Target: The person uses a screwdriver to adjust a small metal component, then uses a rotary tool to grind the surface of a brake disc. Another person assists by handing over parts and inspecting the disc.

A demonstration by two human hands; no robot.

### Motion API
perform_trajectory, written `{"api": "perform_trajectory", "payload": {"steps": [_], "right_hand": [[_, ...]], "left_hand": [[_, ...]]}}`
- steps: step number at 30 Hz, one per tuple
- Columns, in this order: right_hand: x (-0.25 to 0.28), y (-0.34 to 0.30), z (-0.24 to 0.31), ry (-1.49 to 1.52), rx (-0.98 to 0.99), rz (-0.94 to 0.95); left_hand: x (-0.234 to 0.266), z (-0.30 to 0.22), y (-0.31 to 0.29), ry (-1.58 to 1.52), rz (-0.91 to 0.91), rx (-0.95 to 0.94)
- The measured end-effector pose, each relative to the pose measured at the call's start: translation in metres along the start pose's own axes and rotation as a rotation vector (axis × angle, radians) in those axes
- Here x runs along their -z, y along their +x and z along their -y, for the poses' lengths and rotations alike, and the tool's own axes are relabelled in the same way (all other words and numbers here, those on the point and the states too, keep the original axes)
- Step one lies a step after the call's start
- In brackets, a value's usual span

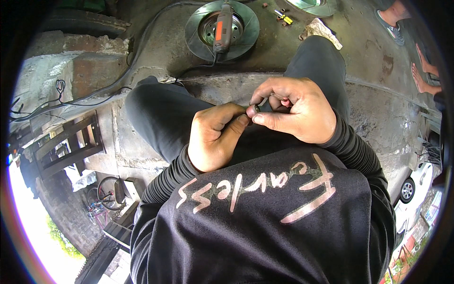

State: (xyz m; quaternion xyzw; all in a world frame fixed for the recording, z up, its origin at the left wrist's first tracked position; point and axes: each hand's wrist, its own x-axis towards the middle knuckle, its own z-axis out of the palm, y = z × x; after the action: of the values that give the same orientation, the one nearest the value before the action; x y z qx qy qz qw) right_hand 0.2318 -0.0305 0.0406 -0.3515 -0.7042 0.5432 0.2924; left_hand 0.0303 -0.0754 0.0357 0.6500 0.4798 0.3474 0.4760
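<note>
A small round part [253, 110], pinched between the left hand [213, 136] and right hand [302, 112], may be dropped if either narrow grip is loosened.

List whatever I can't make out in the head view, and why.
All in the head view:
- Small round part: partly covered by the fingers of the left hand and right hand; too small to identify.
- Metal disc: middle partly hidden by the power tool.
- Second disc: cut off by the upper edge.
</note>
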Motion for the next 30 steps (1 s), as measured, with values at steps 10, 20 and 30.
{"api": "perform_trajectory", "payload": {"steps": [10, 20, 30], "right_hand": [[0.003, -0.003, 0.001, -0.036, 0.024, -0.010], [-0.003, 0.001, -0.007, -0.018, 0.073, 0.038], [0.000, -0.001, -0.006, -0.073, 0.054, 0.064]], "left_hand": [[0.000, -0.001, -0.001, -0.067, 0.047, 0.063], [-0.001, 0.001, 0.001, -0.050, 0.040, 0.019], [0.000, 0.001, 0.002, -0.008, 0.063, -0.021]]}}
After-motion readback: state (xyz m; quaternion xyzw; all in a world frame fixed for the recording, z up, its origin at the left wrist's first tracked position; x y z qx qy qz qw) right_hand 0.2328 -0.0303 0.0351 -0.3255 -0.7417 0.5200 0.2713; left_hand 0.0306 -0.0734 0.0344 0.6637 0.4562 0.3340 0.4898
